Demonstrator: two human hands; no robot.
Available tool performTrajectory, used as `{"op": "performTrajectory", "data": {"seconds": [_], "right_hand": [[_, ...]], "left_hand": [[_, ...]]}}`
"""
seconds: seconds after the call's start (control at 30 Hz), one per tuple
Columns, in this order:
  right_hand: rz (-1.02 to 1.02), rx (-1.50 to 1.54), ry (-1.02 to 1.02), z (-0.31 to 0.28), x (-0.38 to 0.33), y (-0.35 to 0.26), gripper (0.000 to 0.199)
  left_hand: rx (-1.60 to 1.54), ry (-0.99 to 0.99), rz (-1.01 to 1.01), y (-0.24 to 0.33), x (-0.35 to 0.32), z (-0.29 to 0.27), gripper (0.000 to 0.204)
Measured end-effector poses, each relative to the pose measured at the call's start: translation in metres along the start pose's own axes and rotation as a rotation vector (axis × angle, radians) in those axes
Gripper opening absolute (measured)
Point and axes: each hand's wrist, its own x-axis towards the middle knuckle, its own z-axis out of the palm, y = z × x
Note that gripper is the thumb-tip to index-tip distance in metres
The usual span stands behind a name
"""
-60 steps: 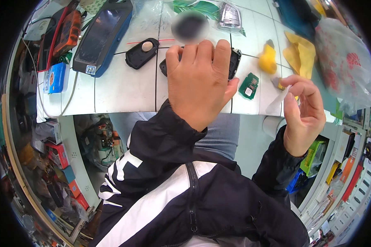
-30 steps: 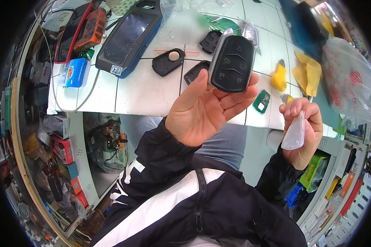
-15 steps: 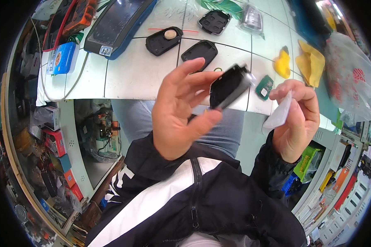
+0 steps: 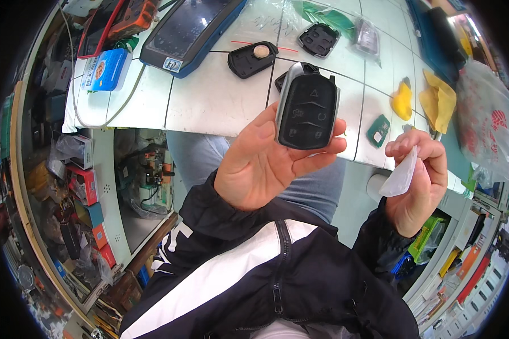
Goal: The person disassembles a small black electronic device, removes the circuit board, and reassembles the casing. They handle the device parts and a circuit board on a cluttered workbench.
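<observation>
My left hand [image 4: 255, 169] grips a black key fob shell [image 4: 308, 116] with silver edges by its sides, its button face turned up toward me. A folded white tissue [image 4: 400, 178] is pinched between the thumb and fingers of my right hand [image 4: 423, 178]. On the tiled table just beyond that hand lies a small green circuit board [image 4: 378, 131]. Farther back is a black fob half [image 4: 253, 60] with a round coin cell on it. A second black fob piece [image 4: 319, 39] rests to its right. Another dark piece [image 4: 279, 83] is mostly hidden behind the held shell.
A large blue-black tablet-like device [image 4: 195, 37] lies at the back left, near a blue box [image 4: 105, 69]. Yellow cloths [image 4: 438, 101] and a clear plastic bag [image 4: 486, 107] are at the right. A bagged fob [image 4: 367, 37] sits at the back. Cluttered shelves flank both sides.
My left hand has turned the fob shell from its hollow, tilted side to its button face. The tissue stays in my right hand. The whole view has shifted a little.
</observation>
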Motion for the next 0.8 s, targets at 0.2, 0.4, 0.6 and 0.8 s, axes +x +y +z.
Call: {"op": "performTrajectory", "data": {"seconds": [0.2,0.4,0.6,0.8], "right_hand": [[0.001,0.037,-0.014,0.004,-0.002,-0.004,0.01],[0.012,-0.004,-0.029,0.004,0.001,0.0,0.009],[0.09,-0.348,0.031,0.023,0.003,0.011,0.012],[0.113,-0.41,-0.02,0.037,0.006,0.023,0.014]], "left_hand": [[-0.102,-0.057,-0.026,0.001,-0.001,-0.001,0.052],[1.473,0.136,0.517,-0.003,0.004,0.003,0.052],[2.224,-0.001,0.709,0.005,0.006,-0.009,0.063],[2.1,-0.022,0.67,0.011,0.005,-0.007,0.069]]}}
